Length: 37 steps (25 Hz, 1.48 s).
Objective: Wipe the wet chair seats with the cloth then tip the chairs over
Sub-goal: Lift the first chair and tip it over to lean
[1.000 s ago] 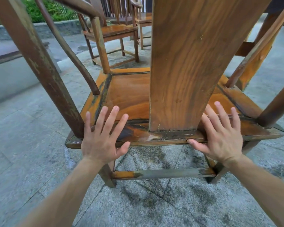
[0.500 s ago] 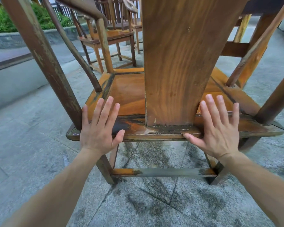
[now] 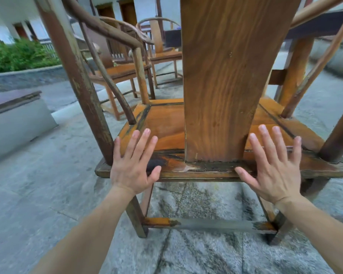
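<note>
Both hands are spread flat with straight fingers and holding nothing: the left hand is over the rear seat rail right next to the back post, and the right hand mirrors it on the other side of the tall back splat. So the chair is directly ahead, seen from behind, seat running away from the palms and its long axis still straight up. Neither hand is really nearer, so I'd guess an even two-handed shove forward tips it. There's no cloth visible, and two more chairs stand well beyond.
</note>
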Motion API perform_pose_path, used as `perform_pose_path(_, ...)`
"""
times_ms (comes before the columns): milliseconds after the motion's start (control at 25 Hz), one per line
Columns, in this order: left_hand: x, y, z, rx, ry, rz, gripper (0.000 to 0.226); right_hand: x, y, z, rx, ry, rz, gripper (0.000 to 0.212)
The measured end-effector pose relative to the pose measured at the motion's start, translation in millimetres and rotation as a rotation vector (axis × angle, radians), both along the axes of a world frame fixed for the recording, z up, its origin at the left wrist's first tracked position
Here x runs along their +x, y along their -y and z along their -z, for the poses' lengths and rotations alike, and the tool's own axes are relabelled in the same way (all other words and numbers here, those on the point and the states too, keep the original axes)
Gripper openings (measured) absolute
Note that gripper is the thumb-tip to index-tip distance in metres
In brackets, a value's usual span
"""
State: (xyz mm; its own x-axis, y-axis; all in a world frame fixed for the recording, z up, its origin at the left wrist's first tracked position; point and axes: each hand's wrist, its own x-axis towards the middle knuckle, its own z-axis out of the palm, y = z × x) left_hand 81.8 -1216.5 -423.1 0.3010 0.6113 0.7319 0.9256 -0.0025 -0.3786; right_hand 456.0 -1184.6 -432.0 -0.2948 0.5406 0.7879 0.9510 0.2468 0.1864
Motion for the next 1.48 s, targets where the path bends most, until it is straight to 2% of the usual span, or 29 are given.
perform_pose_path(480, -89, -120, -5, -0.059, 0.003, 0.175, 0.072, -94, -39, -6, -0.045, 0.008, 0.217, 0.082)
perform_pose_path(1000, -131, -218, -5, -0.113, 0.035, 0.315, 0.072, -152, -86, -9, -0.139, -0.066, 0.302, 0.082)
perform_pose_path(1240, -127, -240, -3, -0.153, 0.033, 0.373, 0.068, -150, -104, -11, -0.181, -0.1, 0.32, 0.078)
perform_pose_path(1480, -128, -238, -5, -0.248, -0.001, 0.336, 0.067, -151, -103, -9, -0.205, -0.126, 0.317, 0.078)
